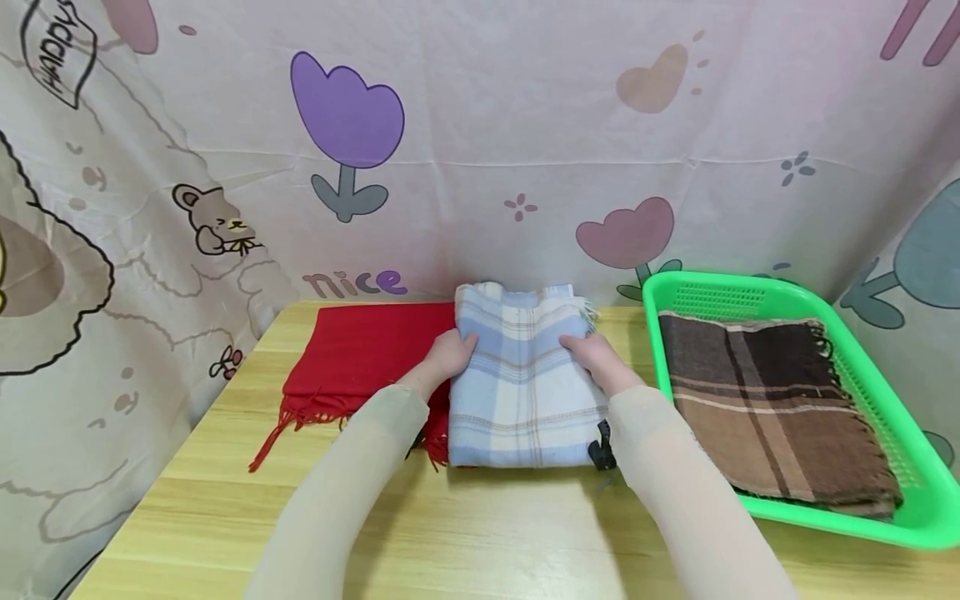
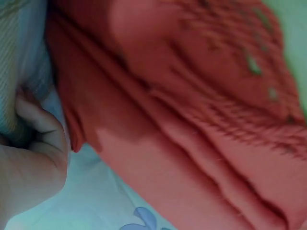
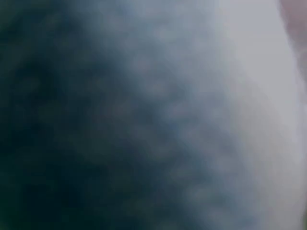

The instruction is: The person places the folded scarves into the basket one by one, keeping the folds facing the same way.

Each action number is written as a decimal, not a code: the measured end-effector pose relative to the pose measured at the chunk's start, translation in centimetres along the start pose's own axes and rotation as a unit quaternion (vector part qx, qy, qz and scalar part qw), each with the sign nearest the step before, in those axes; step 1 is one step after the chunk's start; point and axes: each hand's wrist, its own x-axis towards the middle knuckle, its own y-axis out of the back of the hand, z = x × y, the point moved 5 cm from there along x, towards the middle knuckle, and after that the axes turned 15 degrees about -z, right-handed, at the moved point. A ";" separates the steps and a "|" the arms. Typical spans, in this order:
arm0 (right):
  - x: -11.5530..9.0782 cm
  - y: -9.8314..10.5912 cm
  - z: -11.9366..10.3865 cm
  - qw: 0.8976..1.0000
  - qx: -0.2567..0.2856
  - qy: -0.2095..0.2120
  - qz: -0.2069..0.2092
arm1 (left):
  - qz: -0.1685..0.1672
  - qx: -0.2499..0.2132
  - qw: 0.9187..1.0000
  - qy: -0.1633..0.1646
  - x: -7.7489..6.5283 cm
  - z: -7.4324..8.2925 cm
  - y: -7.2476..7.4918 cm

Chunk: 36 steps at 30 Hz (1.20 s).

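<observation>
A folded light-blue and white plaid scarf [image 1: 525, 396] with pale fringe at its upper right lies between my two hands. My left hand [image 1: 448, 353] grips its left side, and in the left wrist view the curled fingers [image 2: 45, 125] pinch the cloth edge. On the opposite side my right hand [image 1: 598, 358] holds the right edge, thumb on top and other fingers hidden beneath. The red fringed scarf [image 1: 378, 346] lies folded to the left, partly covered by the plaid one. Blurred bluish cloth [image 3: 158, 105] fills the right wrist view.
A green plastic basket [image 1: 847, 337] stands at the right, with a folded brown and black plaid scarf [image 1: 780, 408] inside. A small black object [image 1: 602, 450] shows beside the right sleeve. Behind the wooden table [image 1: 480, 533] hangs a printed cloth [image 1: 480, 108].
</observation>
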 end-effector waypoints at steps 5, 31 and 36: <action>-0.9 0.5 -1.7 1.000 -0.013 0.016 -0.002 | 0.000 -0.008 1.000 -0.010 -0.4 1.2 0.9; -3.9 4.3 -4.4 0.994 -0.081 0.050 -0.045 | -0.002 -0.068 0.997 -0.045 -1.9 4.6 3.3; -4.8 4.9 -4.8 0.992 -0.091 0.056 -0.064 | 0.001 -0.070 0.996 -0.050 -2.1 5.2 3.4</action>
